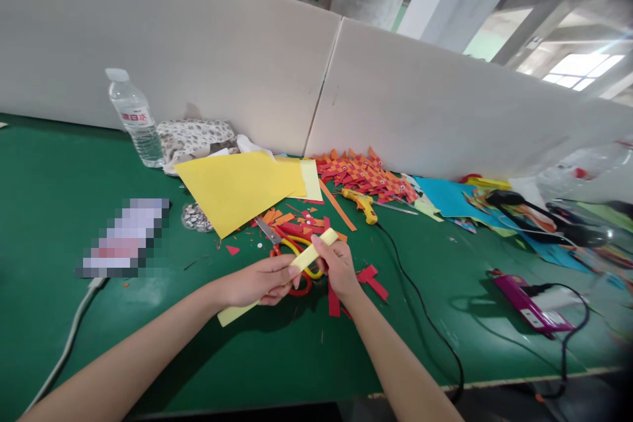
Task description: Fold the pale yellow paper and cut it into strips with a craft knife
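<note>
My left hand (264,280) and my right hand (339,266) both pinch one long pale yellow paper strip (313,252) above the green table (74,211). The strip runs from lower left, near my left wrist, up to the right past my right fingers. Under the hands lie scissors (291,244) with red and yellow handles, amid red and orange paper scraps (372,282). A large yellow sheet (237,188) lies just beyond.
A water bottle (136,119) stands at the back left beside a patterned cloth (195,135). A yellow glue gun (361,203) with a black cord lies right of the sheet, before woven red-orange paper pieces (366,175). A purple device (529,303) sits at the right edge.
</note>
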Demonstrator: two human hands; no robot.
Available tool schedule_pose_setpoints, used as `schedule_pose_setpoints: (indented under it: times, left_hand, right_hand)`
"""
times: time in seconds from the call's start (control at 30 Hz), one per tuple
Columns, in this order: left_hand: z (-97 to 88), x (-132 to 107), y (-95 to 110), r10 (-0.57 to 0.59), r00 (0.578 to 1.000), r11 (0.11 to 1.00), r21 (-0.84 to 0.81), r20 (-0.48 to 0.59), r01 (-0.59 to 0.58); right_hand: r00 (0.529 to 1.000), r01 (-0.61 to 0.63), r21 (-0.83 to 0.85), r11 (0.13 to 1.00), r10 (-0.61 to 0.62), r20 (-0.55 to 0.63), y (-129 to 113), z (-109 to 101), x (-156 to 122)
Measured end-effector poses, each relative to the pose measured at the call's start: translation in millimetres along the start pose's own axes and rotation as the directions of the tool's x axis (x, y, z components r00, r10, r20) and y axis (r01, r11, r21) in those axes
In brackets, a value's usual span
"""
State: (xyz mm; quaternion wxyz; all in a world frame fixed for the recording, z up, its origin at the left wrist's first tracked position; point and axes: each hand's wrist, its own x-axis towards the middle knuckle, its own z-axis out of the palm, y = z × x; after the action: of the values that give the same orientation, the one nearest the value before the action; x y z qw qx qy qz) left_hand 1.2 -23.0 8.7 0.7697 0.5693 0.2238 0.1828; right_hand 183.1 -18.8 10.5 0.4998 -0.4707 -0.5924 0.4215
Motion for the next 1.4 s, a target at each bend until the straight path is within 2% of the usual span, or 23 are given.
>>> schedule_pose_setpoints:
  times: [0.13,0.3,0.4,0.47,0.57,0.63,0.67,0.7,0.73,0.8,0.87,0.9,0.97,1.03,1.13,1.2,1.3,1.4]
  left_hand:
    - [2.7,-2,3,-0.013,1.000,1.000,0.015,0.002,0.013]
    - [5.6,-3,5,-0.018,1.000,0.998,0.063,-0.023,0.020]
    - [4.7,-2,4,-0.002,0.998,0.994,0.111,-0.064,0.009]
    - [2.1,-1,5,0.010,0.995,0.985,0.173,-0.099,0.007]
    - [-3.5,-1,6,0.002,0.991,0.969,0.246,-0.133,0.031]
    - [-7.3,-2,8,0.023,0.987,0.963,0.268,-0.159,0.021]
    - [-8.8,-2,8,0.050,0.983,0.959,0.282,-0.175,0.002]
    - [-10.2,-2,8,0.081,0.978,0.956,0.294,-0.190,-0.022]
    - [-11.3,-2,8,0.111,0.973,0.952,0.303,-0.202,-0.046]
    - [-13.0,-2,6,0.146,0.966,0.947,0.312,-0.212,-0.075]
    - [-13.9,-1,5,0.144,0.967,0.946,0.315,-0.211,-0.072]
    - [-14.0,0,4,0.136,0.967,0.946,0.317,-0.216,-0.062]
    - [-13.6,2,4,0.118,0.961,0.951,0.306,-0.252,-0.037]
    - [-13.1,4,5,0.111,0.941,0.961,0.275,-0.320,-0.020]
    - [-14.0,4,9,0.118,0.900,0.974,0.225,-0.420,-0.023]
    - [-16.0,4,11,0.136,0.878,0.976,0.217,-0.458,-0.038]
    - [-18.1,3,10,0.192,0.856,0.965,0.252,-0.480,-0.075]
    - [-16.9,5,5,0.224,0.865,0.950,0.298,-0.448,-0.091]
  right_hand:
    - [0.993,0.013,0.072,0.997,-0.005,-0.114,4,-3,3]
    - [0.985,0.013,0.085,0.996,0.002,-0.170,6,-3,3]
    - [0.963,0.024,0.098,0.995,0.003,-0.269,6,-4,5]
    - [0.924,0.046,0.128,0.991,0.007,-0.383,5,-9,9]
    - [0.818,0.118,0.159,0.980,-0.005,-0.576,5,-20,16]
    - [0.769,0.158,0.154,0.975,-0.024,-0.639,5,-25,17]
    - [0.770,0.167,0.141,0.976,-0.039,-0.637,5,-26,17]
    - [0.791,0.164,0.120,0.979,-0.057,-0.609,5,-24,15]
    - [0.831,0.148,0.090,0.985,-0.075,-0.551,5,-21,12]
    - [0.929,0.093,0.004,0.996,-0.085,-0.360,5,-11,6]
    - [0.980,0.048,-0.081,0.996,-0.062,-0.189,3,-1,0]
    - [0.986,0.039,-0.105,0.994,-0.056,-0.160,2,2,-1]
    - [0.982,0.025,-0.114,0.993,-0.046,-0.183,1,5,-1]
    - [0.961,-0.002,-0.082,0.997,-0.021,-0.276,0,1,2]
    - [0.898,-0.024,-0.014,1.000,0.015,-0.439,0,-9,8]
    - [0.879,-0.017,0.009,1.000,0.019,-0.476,2,-13,9]
    - [0.917,0.002,0.001,1.000,-0.001,-0.399,5,-9,6]
    - [0.983,0.011,-0.029,1.000,-0.016,-0.185,5,3,-2]
